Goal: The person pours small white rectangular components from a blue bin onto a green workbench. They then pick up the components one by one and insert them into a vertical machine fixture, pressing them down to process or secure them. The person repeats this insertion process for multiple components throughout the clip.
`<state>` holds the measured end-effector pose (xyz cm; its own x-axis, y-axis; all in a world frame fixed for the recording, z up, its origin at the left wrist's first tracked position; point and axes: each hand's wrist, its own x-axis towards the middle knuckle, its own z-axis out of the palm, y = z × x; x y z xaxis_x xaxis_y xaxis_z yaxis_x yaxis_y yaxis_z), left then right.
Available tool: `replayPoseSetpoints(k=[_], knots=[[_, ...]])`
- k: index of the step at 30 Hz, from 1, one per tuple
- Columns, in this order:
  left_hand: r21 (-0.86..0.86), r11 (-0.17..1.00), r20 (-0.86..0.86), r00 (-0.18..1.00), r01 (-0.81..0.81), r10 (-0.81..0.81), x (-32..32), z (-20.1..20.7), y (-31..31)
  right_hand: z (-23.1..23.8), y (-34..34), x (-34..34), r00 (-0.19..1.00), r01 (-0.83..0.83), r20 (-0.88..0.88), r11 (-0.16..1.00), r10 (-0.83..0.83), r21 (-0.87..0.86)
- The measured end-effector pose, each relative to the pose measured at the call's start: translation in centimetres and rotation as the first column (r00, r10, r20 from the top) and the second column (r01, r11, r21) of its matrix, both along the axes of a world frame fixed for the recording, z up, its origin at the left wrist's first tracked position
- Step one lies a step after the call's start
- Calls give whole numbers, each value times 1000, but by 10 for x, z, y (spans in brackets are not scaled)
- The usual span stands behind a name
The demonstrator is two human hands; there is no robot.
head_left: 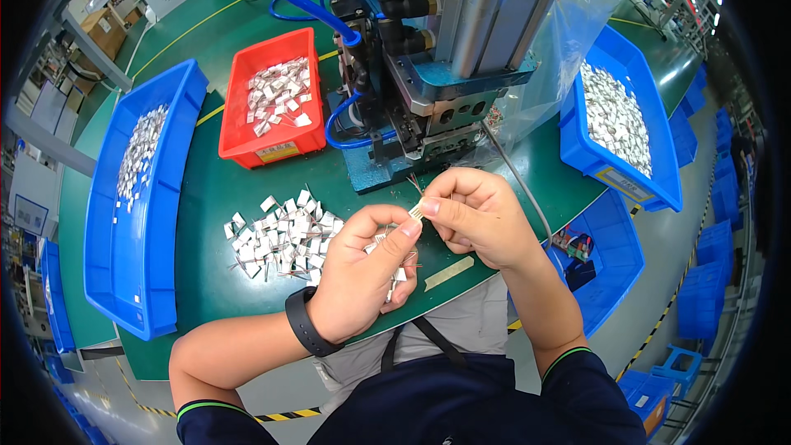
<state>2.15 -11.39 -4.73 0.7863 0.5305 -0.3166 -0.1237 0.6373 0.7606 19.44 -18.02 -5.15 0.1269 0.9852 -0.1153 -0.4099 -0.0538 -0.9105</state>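
My left hand (362, 276) and my right hand (474, 214) meet over the green table (210, 189), both pinching one small silvery part with thin wire leads (418, 211) between thumb and fingers. My left palm also cups several more of these parts. A black band sits on my left wrist. A loose pile of the same small parts (280, 235) lies on the table just left of my left hand.
A pneumatic press with blue hoses (420, 74) stands right behind my hands. A red bin of parts (272, 99) is at back left, a long blue bin (136, 198) at far left, another blue bin of parts (618, 115) at right. Tape strip (449, 274) near the table edge.
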Motion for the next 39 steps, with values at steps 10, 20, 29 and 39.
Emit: replayPoseSetpoints(k=[10,20,29,39], knots=[[9,1000,4,1000,5,-5,0,0,0,-2,-1,0,1000,-3,20,1000,3,16],[6,1000,-47,999,-10,10,1,2,0,12,-6,2,947,-131,-314,977,74,-166],[-15,1000,-12,1000,-21,21,2,0,0,24,-15,-27,995,-78,63,995,81,-55],[-4,997,-49,996,79,-79,-1,1,3,14,-8,0,999,-2,-35,991,-3,-131]])
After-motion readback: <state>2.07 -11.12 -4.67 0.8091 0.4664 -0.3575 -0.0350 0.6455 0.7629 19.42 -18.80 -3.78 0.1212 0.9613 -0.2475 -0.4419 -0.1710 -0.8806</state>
